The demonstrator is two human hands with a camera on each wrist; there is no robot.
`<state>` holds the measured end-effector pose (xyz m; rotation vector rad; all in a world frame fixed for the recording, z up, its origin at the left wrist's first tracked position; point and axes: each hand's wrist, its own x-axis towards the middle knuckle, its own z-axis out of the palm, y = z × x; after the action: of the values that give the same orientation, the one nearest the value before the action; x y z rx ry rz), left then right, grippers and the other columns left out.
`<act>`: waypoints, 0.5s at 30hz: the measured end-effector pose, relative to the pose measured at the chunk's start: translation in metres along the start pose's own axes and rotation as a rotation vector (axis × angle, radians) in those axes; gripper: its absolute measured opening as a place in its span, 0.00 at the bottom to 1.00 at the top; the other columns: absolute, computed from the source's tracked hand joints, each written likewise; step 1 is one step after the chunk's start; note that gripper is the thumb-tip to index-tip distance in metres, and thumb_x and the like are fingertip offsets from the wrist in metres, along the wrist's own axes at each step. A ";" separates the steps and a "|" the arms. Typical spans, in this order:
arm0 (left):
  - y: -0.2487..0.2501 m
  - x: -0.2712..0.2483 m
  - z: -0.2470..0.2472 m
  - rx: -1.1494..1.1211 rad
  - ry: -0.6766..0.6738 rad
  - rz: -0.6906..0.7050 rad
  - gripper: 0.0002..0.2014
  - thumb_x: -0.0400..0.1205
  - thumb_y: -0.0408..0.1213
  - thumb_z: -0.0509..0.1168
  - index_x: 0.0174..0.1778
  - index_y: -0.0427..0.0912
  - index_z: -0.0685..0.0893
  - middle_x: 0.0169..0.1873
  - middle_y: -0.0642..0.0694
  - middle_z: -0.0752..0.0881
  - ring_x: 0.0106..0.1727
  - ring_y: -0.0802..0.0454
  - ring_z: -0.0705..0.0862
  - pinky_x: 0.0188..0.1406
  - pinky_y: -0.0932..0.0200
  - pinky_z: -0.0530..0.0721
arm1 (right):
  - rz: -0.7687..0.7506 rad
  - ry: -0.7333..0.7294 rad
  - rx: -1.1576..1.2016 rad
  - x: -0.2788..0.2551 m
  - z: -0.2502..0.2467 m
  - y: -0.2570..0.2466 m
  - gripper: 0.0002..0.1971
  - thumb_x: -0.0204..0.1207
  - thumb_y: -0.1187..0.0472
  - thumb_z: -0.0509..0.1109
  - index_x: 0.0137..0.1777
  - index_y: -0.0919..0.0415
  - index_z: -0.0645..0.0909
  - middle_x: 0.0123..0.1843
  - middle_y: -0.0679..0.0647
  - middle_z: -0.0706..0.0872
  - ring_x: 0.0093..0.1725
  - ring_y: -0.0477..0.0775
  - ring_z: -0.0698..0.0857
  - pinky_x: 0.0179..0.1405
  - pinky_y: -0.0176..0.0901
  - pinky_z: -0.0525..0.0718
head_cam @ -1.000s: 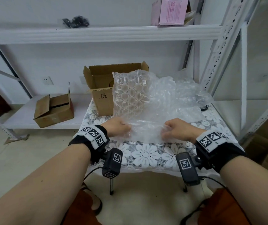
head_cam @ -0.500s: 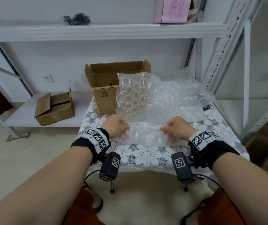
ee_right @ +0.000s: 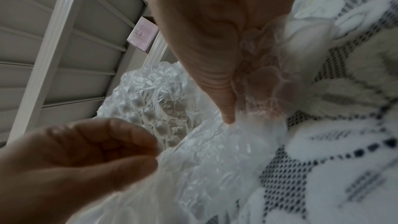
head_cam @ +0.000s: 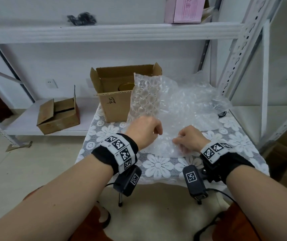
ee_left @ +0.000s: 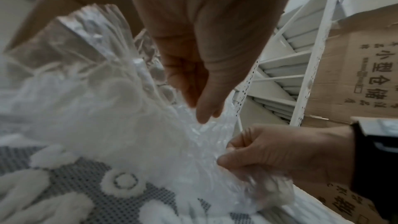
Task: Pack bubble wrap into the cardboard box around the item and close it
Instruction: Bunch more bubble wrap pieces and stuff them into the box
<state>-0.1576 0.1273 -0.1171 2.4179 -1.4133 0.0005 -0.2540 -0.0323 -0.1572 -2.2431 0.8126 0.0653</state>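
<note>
An open brown cardboard box (head_cam: pixel 116 103) stands at the back left of the lace-covered table (head_cam: pixel 158 166). A round gold lid (head_cam: pixel 126 86) of the item shows inside it. A big clear bubble wrap sheet (head_cam: pixel 179 105) leans on the box's right side and spreads over the table. My left hand (head_cam: pixel 156 132) pinches the wrap's near part with curled fingers (ee_right: pixel 120 144). Just to its right, my right hand (head_cam: pixel 176 140) grips a bunched fold of the wrap (ee_left: pixel 200 144) between thumb (ee_right: pixel 226 108) and fingers.
A smaller cardboard box (head_cam: pixel 57 115) sits on the low shelf to the left. A pink box (head_cam: pixel 184 9) and a black bundle (head_cam: pixel 81 19) lie on the upper shelf. Metal rack uprights (head_cam: pixel 234 54) stand close on the right. A small black round thing (head_cam: pixel 222 113) lies behind the wrap.
Both hands have come closer together at the wrap's near edge; the left hand moved right and lifted a little. The wrap between them is more bunched.
</note>
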 end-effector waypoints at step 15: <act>-0.022 -0.015 0.026 -0.029 -0.337 -0.166 0.21 0.72 0.27 0.74 0.57 0.50 0.84 0.57 0.53 0.83 0.57 0.55 0.82 0.61 0.56 0.83 | -0.024 0.132 -0.199 0.000 0.005 0.002 0.09 0.74 0.55 0.73 0.39 0.61 0.83 0.35 0.53 0.87 0.36 0.52 0.85 0.39 0.46 0.83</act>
<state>-0.1510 0.1420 -0.1503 2.5912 -1.3239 -0.4843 -0.2541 -0.0305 -0.1626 -2.4654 0.8826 -0.0142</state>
